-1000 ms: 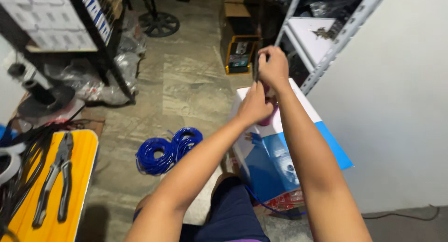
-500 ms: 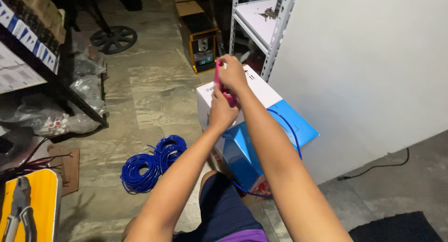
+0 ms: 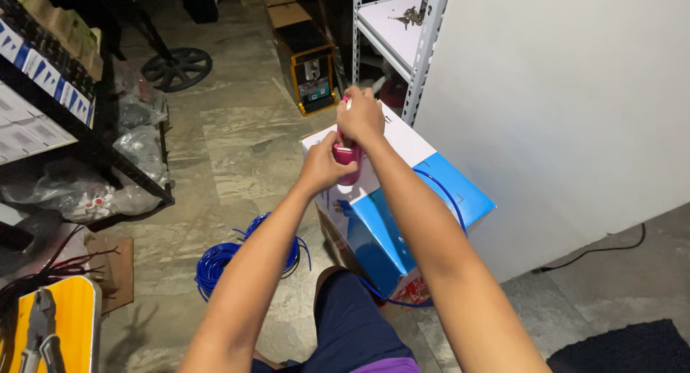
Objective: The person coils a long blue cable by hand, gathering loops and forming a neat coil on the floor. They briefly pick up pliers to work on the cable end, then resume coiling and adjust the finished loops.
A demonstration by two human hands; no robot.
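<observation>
Hands point(image 3: 327, 164) lowered; glossy pink tool point(image 3: 347, 156), perhaps crimper

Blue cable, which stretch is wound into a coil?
The blue cable coil on the floor left of the blue-and-white box; the other stretch runs loose along the box's right side.

Even indoor light, soft shadows, sharp centre, slight wide-angle stretch at edges.

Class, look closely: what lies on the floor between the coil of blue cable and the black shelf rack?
Only bare stone floor lies between the blue cable coil and black rack, in the head view.
</observation>
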